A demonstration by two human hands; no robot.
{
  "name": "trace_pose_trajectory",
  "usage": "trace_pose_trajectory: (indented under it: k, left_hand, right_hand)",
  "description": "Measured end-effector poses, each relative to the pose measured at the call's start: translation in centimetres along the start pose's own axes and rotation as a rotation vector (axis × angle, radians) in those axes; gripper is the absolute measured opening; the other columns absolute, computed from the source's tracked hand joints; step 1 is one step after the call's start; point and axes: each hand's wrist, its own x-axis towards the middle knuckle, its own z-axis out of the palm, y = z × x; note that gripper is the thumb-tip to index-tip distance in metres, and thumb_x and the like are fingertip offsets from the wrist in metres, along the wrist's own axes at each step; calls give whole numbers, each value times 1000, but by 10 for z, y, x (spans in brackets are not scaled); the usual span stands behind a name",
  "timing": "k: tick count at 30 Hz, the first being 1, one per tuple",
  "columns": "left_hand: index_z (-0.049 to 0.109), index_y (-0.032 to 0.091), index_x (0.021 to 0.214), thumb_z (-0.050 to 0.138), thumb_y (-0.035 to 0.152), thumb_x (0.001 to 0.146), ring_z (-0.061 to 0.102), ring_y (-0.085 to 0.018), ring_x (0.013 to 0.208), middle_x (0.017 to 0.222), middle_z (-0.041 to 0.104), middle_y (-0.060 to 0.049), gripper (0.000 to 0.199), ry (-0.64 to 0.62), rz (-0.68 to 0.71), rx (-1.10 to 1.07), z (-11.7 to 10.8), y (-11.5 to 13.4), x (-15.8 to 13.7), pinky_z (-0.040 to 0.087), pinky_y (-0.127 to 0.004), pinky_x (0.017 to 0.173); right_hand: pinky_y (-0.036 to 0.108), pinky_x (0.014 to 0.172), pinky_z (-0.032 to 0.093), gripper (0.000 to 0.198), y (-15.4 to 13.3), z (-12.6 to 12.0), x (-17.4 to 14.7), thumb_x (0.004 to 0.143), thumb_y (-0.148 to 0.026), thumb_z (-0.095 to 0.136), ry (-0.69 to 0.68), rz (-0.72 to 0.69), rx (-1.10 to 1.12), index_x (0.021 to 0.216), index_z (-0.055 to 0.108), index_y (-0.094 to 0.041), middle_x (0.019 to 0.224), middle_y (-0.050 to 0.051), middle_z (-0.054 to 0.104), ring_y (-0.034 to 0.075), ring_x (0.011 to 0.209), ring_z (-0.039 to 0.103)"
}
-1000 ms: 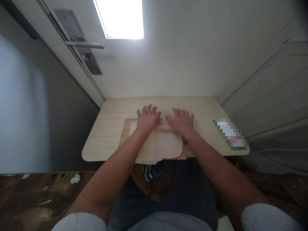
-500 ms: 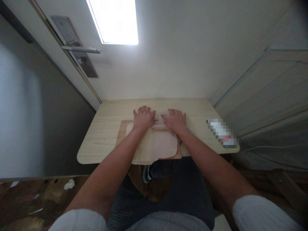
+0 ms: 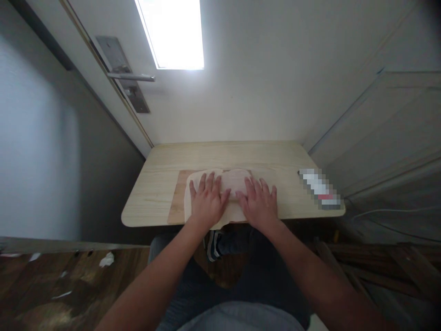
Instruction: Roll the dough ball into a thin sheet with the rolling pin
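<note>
A pale, flat sheet of dough [image 3: 236, 177] with rounded edges lies over a thin brown board [image 3: 177, 197]. My left hand [image 3: 208, 201] rests palm down on the left part of the sheet, its fingers spread and pointing away from me. On the right part lies my right hand [image 3: 261, 204], also palm down with fingers stretched out. Between my thumbs a faint straight edge of a pale bar, possibly a rolling pin, crosses the sheet. Most of that bar is hidden under my hands, so its kind is unclear.
The board lies on a narrow light wooden table [image 3: 148, 193] against a white door. A blurred-out flat object [image 3: 320, 189] sits at the table's right end. The door handle [image 3: 132, 77] juts out at upper left. Crumpled paper [image 3: 106, 259] lies on the floor.
Both hands have slid toward me, from the far edge of the sheet to its nearer part. More of the sheet's far edge now shows. The view has shifted slightly.
</note>
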Motion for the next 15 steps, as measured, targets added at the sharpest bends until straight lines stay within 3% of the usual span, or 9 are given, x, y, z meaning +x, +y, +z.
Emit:
trace_pose_trajectory:
  k: [3, 6, 15]
  left_hand:
    - [36, 24, 155, 25, 55, 103, 27, -28, 152, 161, 40, -9, 62, -13, 25, -14, -2, 0, -20, 6, -62, 124]
    - [34, 25, 156, 26, 57, 102, 26, -28, 153, 161, 40, -8, 63, -25, 18, -8, -1, -2, -14, 5, -62, 124]
    - [43, 28, 151, 20, 64, 101, 27, -33, 151, 162, 38, -7, 66, -54, -25, -5, 13, -16, 76, 14, -65, 121]
  right_hand:
    - [63, 117, 17, 62, -1, -2, -20, 104, -50, 31, 16, -26, -5, 153, 40, -13, 157, 17, 42, 35, 144, 33]
    - [63, 117, 17, 62, -2, -1, -14, 103, -50, 30, 11, -15, -8, 153, 40, -14, 158, 17, 41, 36, 145, 32]
    - [67, 116, 14, 62, -2, 18, 84, 103, -57, 26, -48, 43, 29, 153, 43, -22, 157, 13, 43, 38, 145, 32]
